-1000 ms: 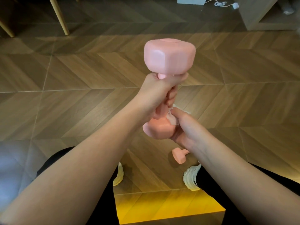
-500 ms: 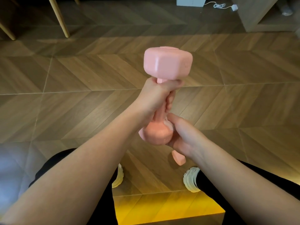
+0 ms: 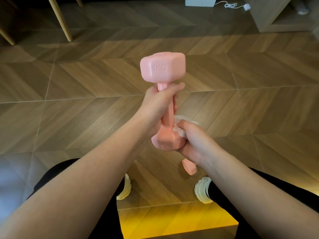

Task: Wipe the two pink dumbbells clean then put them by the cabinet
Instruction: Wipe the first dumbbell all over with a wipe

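Note:
A pink dumbbell (image 3: pixel 162 69) marked 1KG stands nearly upright in the air in front of me. My left hand (image 3: pixel 158 107) is wrapped around its handle. My right hand (image 3: pixel 193 142) cups the lower head and presses a crumpled white wipe (image 3: pixel 178 128) against it. A second pink dumbbell (image 3: pixel 189 167) lies on the floor below my right wrist, mostly hidden by that arm. The wooden cabinet (image 3: pixel 269 16) stands at the far right on the floor.
Herringbone wood floor (image 3: pixel 77 100) all around. Slanted wooden furniture legs (image 3: pixel 59 19) stand at the far left. A white box (image 3: pixel 201 1) and a white cable with plug (image 3: pixel 236 5) lie at the back. My white shoes (image 3: pixel 202 190) are below.
The held dumbbell has sunk a little and turned, so its 1KG face now shows. My right hand has shifted on the lower head and more of the white wipe shows.

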Available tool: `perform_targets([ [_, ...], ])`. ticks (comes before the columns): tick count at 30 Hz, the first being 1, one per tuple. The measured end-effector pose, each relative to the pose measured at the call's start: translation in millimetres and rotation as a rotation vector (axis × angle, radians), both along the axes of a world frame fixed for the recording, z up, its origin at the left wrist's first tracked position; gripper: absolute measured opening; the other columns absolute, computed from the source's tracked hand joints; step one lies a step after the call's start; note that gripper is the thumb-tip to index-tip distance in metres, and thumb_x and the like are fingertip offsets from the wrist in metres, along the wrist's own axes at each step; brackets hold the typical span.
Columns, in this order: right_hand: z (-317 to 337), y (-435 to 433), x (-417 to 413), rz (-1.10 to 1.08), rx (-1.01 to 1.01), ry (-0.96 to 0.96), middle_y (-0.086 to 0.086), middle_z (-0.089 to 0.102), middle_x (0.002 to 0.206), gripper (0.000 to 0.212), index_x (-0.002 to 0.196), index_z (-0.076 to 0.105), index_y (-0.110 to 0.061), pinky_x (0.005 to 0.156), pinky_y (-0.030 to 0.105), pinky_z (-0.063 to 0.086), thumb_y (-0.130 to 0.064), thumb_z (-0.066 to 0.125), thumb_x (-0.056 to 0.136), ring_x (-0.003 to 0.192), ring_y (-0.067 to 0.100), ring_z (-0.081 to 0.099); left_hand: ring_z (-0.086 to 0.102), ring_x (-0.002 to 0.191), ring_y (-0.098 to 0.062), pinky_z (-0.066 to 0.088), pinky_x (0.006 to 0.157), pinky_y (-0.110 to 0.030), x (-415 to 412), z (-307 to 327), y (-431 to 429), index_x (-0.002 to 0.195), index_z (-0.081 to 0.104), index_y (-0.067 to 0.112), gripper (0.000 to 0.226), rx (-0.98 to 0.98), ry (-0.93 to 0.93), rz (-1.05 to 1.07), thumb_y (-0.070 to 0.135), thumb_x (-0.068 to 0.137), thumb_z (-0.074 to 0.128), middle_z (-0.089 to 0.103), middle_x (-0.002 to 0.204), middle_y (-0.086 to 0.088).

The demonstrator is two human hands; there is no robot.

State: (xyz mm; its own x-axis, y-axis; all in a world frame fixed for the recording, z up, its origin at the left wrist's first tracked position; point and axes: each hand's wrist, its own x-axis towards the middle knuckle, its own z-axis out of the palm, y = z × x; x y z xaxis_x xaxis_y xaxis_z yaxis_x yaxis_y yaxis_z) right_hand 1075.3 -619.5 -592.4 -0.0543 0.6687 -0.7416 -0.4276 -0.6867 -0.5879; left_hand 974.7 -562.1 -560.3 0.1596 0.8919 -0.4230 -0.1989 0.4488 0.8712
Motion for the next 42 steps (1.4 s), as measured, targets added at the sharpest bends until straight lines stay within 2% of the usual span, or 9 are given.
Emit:
perform_targets([
  [3, -1.4, 2.3, -2.8, 0.011, 0.013, -0.07, 0.002, 0.074, 0.074, 0.016, 0.095, 0.069, -0.011, 0.054, 0.025, 0.056, -0.002, 0.056, 0.093, 0.064, 0.013, 0.07, 0.035, 0.037, -0.017, 0.029, 0.043, -0.025, 3.6, 4.7, -2.9, 0.049, 0.049, 0.021, 0.036, 0.052, -0.054, -0.015, 0.023, 0.078, 0.071, 0.04, 0.044, -0.001],
  [8, 4.9, -0.6, 5.9, 0.212, -0.189, 0.08, 0.006, 0.073, 0.091, 0.022, 0.093, 0.072, -0.016, 0.086, 0.044, 0.055, -0.028, 0.054, 0.095, 0.089, 0.025, 0.07, 0.03, 0.034, -0.015, 0.027, 0.041, -0.025, -0.3, 3.9, -6.6, 0.044, 0.046, 0.023, 0.042, 0.078, -0.184, -0.077, 0.023, 0.082, 0.065, 0.034, 0.04, 0.001],
  [11, 7.3, -2.1, 9.3, 0.2, -0.166, 0.104, 0.005, 0.074, 0.078, 0.023, 0.091, 0.066, -0.014, 0.073, 0.042, 0.059, -0.02, 0.044, 0.097, 0.072, 0.02, 0.071, 0.035, 0.041, -0.017, 0.03, 0.049, -0.031, -4.6, 4.3, -3.7, 0.054, 0.054, 0.021, 0.028, 0.097, -0.136, -0.078, 0.021, 0.079, 0.066, 0.04, 0.046, 0.0],
  [16, 8.7, -2.3, 12.5, 0.039, -0.053, 0.12, 0.022, 0.066, 0.125, 0.019, 0.109, 0.058, -0.008, 0.073, 0.047, 0.059, -0.007, 0.042, 0.098, 0.098, 0.029, 0.068, 0.05, 0.063, -0.016, 0.04, 0.072, -0.041, -9.0, -0.3, -4.0, 0.08, 0.054, 0.016, 0.018, 0.092, -0.013, -0.043, 0.022, 0.075, 0.07, 0.052, 0.065, 0.001],
  [23, 0.5, -2.4, -2.0, 0.005, -0.08, -0.037, 0.004, 0.074, 0.074, 0.007, 0.096, 0.067, -0.009, 0.051, 0.025, 0.057, -0.008, 0.061, 0.093, 0.059, 0.012, 0.071, 0.033, 0.041, -0.015, 0.03, 0.045, -0.025, 5.7, -0.5, -11.5, 0.049, 0.047, 0.021, 0.03, 0.105, -0.054, -0.007, 0.013, 0.073, 0.064, 0.037, 0.045, 0.001],
  [30, 2.5, -6.0, 4.2, 0.26, -0.229, 0.131, 0.015, 0.065, 0.126, 0.025, 0.113, 0.065, -0.012, 0.114, 0.054, 0.036, -0.028, 0.053, 0.098, 0.131, 0.035, 0.054, 0.029, 0.035, -0.012, 0.027, 0.043, -0.025, 1.5, 0.0, -16.8, 0.049, 0.046, 0.021, 0.035, 0.116, -0.183, -0.102, 0.015, 0.08, 0.061, 0.032, 0.041, 0.003],
  [35, 3.6, -2.3, 10.8, 0.083, -0.146, 0.111, 0.011, 0.072, 0.095, 0.02, 0.107, 0.064, -0.009, 0.08, 0.047, 0.056, -0.014, 0.046, 0.099, 0.085, 0.024, 0.068, 0.049, 0.06, -0.018, 0.042, 0.063, -0.034, -7.6, -2.1, -8.5, 0.075, 0.054, 0.014, 0.013, 0.138, -0.005, -0.056, 0.017, 0.081, 0.066, 0.053, 0.062, -0.002],
  [38, 1.2, 0.2, 10.8, 0.002, -0.092, 0.09, 0.008, 0.074, 0.085, 0.017, 0.103, 0.061, -0.011, 0.076, 0.046, 0.057, -0.009, 0.045, 0.099, 0.08, 0.021, 0.069, 0.05, 0.067, -0.016, 0.042, 0.072, -0.037, -8.1, -8.3, -6.6, 0.086, 0.055, 0.015, 0.013, 0.022, -0.03, 0.009, 0.014, 0.089, 0.068, 0.053, 0.068, 0.001],
  [42, -4.5, -4.0, -4.4, -0.024, -0.126, 0.001, 0.005, 0.073, 0.078, 0.015, 0.094, 0.062, -0.012, 0.068, 0.037, 0.058, -0.008, 0.048, 0.098, 0.071, 0.016, 0.069, 0.04, 0.046, -0.013, 0.037, 0.05, -0.026, 0.0, -9.7, -8.3, 0.064, 0.052, 0.019, 0.03, -0.013, -0.02, 0.105, 0.015, 0.088, 0.07, 0.043, 0.05, 0.002],
])
